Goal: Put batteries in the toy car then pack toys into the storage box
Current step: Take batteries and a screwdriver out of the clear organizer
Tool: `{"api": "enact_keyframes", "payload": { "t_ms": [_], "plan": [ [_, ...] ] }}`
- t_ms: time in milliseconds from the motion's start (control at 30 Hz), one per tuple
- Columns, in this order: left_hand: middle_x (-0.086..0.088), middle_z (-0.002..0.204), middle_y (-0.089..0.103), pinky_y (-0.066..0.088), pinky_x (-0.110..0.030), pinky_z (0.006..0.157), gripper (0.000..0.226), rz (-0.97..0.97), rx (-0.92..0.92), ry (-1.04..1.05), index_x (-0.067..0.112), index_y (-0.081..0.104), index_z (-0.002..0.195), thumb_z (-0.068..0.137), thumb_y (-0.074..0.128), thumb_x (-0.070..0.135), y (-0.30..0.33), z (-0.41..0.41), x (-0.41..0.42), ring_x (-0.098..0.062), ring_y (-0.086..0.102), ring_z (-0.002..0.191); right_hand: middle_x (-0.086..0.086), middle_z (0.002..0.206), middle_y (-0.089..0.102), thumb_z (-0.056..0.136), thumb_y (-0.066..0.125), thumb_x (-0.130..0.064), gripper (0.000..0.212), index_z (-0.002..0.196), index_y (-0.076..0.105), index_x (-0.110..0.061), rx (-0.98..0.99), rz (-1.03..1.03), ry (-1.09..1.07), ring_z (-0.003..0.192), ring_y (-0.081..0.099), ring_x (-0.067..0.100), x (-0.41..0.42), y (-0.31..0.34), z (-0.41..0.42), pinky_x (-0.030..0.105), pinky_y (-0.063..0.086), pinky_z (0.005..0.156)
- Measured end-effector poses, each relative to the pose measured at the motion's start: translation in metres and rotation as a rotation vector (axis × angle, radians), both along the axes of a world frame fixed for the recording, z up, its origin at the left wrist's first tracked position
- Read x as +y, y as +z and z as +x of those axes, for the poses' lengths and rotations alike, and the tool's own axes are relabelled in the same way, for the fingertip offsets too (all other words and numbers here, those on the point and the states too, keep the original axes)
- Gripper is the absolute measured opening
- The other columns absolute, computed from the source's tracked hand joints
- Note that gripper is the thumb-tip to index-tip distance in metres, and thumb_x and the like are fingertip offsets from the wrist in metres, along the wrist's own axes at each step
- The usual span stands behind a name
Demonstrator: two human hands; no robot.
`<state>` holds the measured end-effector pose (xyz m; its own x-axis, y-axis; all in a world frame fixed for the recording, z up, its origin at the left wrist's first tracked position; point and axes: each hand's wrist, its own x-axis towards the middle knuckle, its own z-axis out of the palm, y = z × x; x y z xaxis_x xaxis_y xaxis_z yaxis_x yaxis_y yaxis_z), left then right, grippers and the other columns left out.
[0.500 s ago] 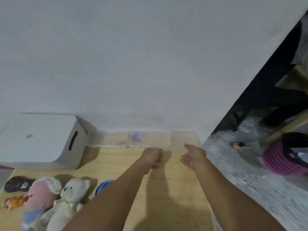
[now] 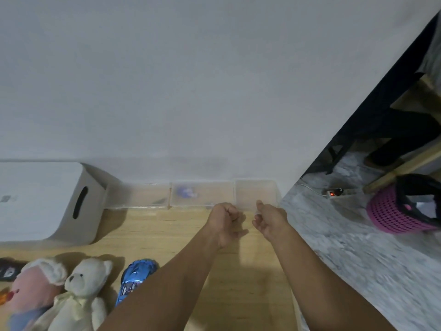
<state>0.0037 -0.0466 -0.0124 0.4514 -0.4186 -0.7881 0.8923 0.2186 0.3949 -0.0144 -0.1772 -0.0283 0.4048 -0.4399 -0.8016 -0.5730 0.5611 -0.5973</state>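
Car [image 2: 134,280], the blue toy one, lies on the wooden table [image 2: 167,235] near my left forearm, nose pointing toward the wall. Just left of it lie a white teddy bear [image 2: 82,292] and a pink plush doll [image 2: 33,290], touching each other. At the table's left edge is a dark object [image 2: 7,269] I cannot identify. The white storage box [image 2: 43,201] stands further back on the left, against the wall, its slot handle facing right.

Along the wall runs a row of three clear trays [image 2: 200,194]; the middle one holds something small and purple, too blurred to name. My left hand [image 2: 225,222] is curled into a fist in front of the trays and seems to hold nothing. My right hand [image 2: 269,219] is at the near edge of the rightmost tray [image 2: 255,192], fingers bent; whether it grips the rim I cannot tell. Both hands are close together, not touching.

On the grey floor to the right stand a pink basket [image 2: 396,213] and a power strip [image 2: 334,193] with a red light.
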Motion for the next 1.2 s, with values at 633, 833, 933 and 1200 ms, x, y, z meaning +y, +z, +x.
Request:
{"api": "enact_keyframes", "payload": {
  "t_ms": [633,833,933,1200],
  "plan": [
    [-0.007,0.066,0.050,0.040,-0.031,0.051,0.010,0.357,-0.026,0.441,0.008,0.055,0.090,0.096,0.055,0.016,-0.019,0.026,0.091,-0.018,0.047,0.053,0.008,0.101,0.063,0.080,0.077,-0.022,0.041,0.114,0.062,-0.004,0.013,0.078,0.054,0.086,0.062,0.019,0.061,0.006,-0.004,0.032,0.049,0.063],
    [-0.010,0.081,0.051,0.055,-0.034,0.066,0.014,0.358,-0.054,0.471,0.001,0.051,0.107,0.097,0.055,0.010,-0.020,0.038,0.106,-0.019,0.058,0.070,0.004,0.082,0.062,0.091,0.065,-0.024,0.027,0.111,0.061,-0.007,-0.018,0.198,0.098,0.069,0.061,0.015,0.093,0.002,0.015,0.030,0.050,0.061],
    [-0.011,0.082,0.052,0.055,-0.037,0.074,0.025,0.322,-0.063,0.429,-0.004,0.052,0.120,0.097,0.054,0.007,-0.023,0.042,0.104,-0.020,0.058,0.071,0.003,0.085,0.064,0.093,0.063,-0.025,0.029,0.115,0.061,-0.007,-0.007,0.181,0.094,0.072,0.062,0.014,0.100,-0.001,0.021,0.029,0.049,0.058],
    [-0.012,0.081,0.048,0.051,-0.042,0.083,0.025,0.206,-0.019,0.451,-0.005,0.049,0.122,0.101,0.046,0.007,-0.032,0.047,0.102,-0.022,0.054,0.073,0.003,0.084,0.065,0.093,0.062,-0.026,0.024,0.109,0.063,-0.008,0.031,0.159,0.064,0.071,0.065,0.017,0.104,-0.005,0.025,0.029,0.047,0.061]
  ]
}}
